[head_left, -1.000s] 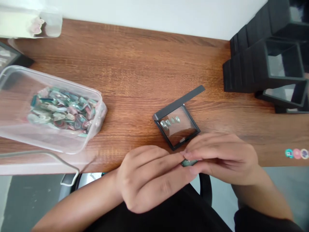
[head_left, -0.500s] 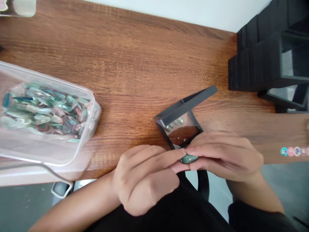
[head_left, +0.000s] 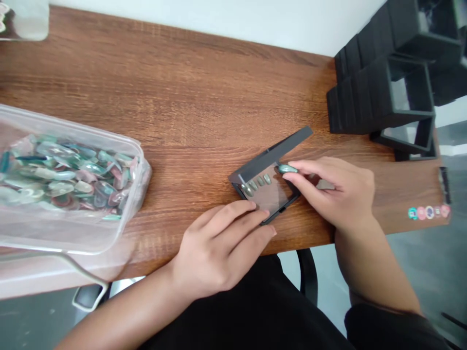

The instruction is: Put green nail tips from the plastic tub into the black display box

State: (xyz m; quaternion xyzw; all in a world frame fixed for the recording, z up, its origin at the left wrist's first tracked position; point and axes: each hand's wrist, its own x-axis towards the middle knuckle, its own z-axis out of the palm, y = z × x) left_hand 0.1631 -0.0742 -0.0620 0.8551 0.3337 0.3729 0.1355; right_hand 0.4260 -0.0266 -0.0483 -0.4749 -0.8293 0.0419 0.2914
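A small black display case (head_left: 270,167) lies open on the wooden table (head_left: 204,107), its lid raised behind it. A row of several small green nail tips (head_left: 256,183) sits inside. My right hand (head_left: 333,192) pinches one green nail tip (head_left: 287,168) at its fingertips, right over the case's far right corner. My left hand (head_left: 222,248) rests flat on the table, fingers apart, its fingertips touching the case's near edge and holding nothing.
A clear plastic tub (head_left: 69,177) full of green and pink nail tips stands at the left. Black display cases (head_left: 386,82) are stacked at the back right. Round stickers (head_left: 428,212) mark the table's right front edge, and a chair shows below.
Both hands held the green nail tip together at the table's front edge. My right hand has carried it forward over the case, and my left hand has let go and settled by the case.
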